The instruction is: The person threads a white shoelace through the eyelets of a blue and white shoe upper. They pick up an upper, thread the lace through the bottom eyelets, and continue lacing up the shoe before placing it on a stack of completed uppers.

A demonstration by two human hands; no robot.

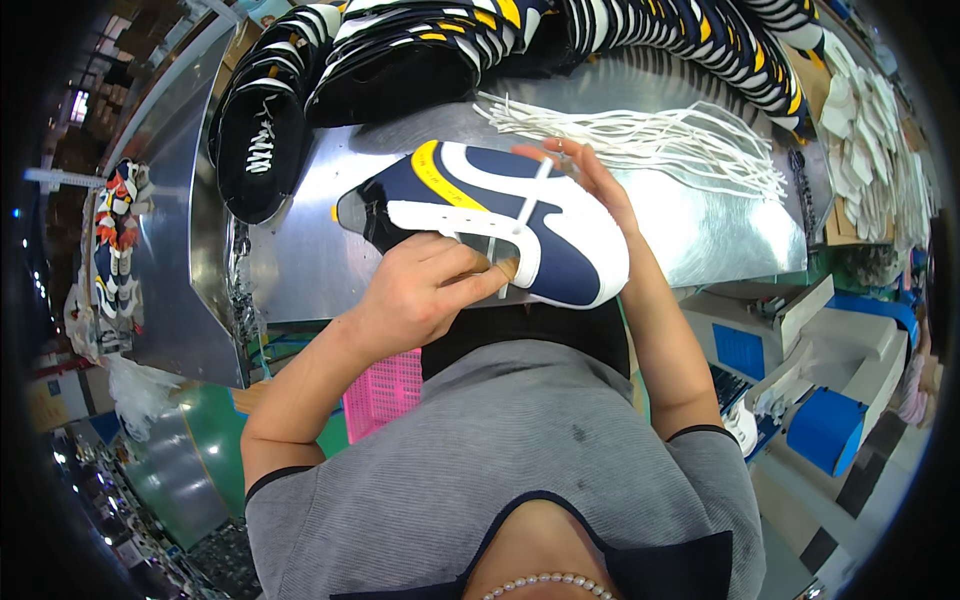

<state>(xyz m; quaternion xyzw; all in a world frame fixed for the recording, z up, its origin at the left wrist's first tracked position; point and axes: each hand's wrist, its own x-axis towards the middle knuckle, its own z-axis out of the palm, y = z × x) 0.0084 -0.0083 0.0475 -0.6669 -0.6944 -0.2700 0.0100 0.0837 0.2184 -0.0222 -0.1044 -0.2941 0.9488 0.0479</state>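
Observation:
In front of me is a shoe upper [590, 245] in navy and white with a yellow stripe, its rounded toe end to the right. A white shoelace [530, 205] crosses its side from the eyelet edge toward the far side. My left hand [425, 285] is closed in a pinch at the near eyelet edge, where a short stretch of lace shows by the fingertips. My right hand [602, 190] reaches round the toe end, its slightly blurred fingers closed at the lace's far end. Part of the right palm is hidden behind the upper.
A bundle of white laces [650, 150] lies on the metal table [290, 270]. Stacked uppers [400, 75] line the back; a black upper with lacing [258, 165] lies at left. White pieces [865, 140] pile up at right. Below the table sits a pink basket [385, 395].

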